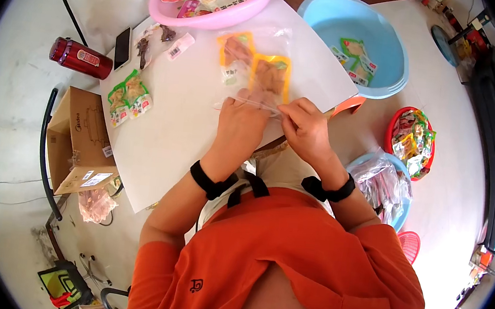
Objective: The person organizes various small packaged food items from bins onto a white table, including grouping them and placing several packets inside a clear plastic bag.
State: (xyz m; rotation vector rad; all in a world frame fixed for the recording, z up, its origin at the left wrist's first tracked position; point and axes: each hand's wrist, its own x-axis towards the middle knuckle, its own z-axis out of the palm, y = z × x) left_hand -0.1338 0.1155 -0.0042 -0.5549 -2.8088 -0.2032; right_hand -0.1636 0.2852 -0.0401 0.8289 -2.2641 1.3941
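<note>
A clear plastic bag (275, 41) lies flat on the white tabletop, its mouth towards me. Inside it are two yellow-edged food pouches: one (237, 53) with its pale printed part towards me, the other (271, 74) overlapping it on the right. My left hand (244, 120) is at the bag's mouth, gripping the film, with its fingertips partly hidden by it. At the right end of that edge, my right hand (306, 126) pinches the film between thumb and fingers. Black bands circle both wrists.
Pouches fill a pink basin (224, 20) at the back; a blue basin (328, 10) holds several more. Two green-edged pouches (130, 96), a phone (123, 48) and a red flask (82, 58) are leftward. A cardboard box (90, 117), red basket (389, 137) and bag-filled blue tub (404, 210) flank the table.
</note>
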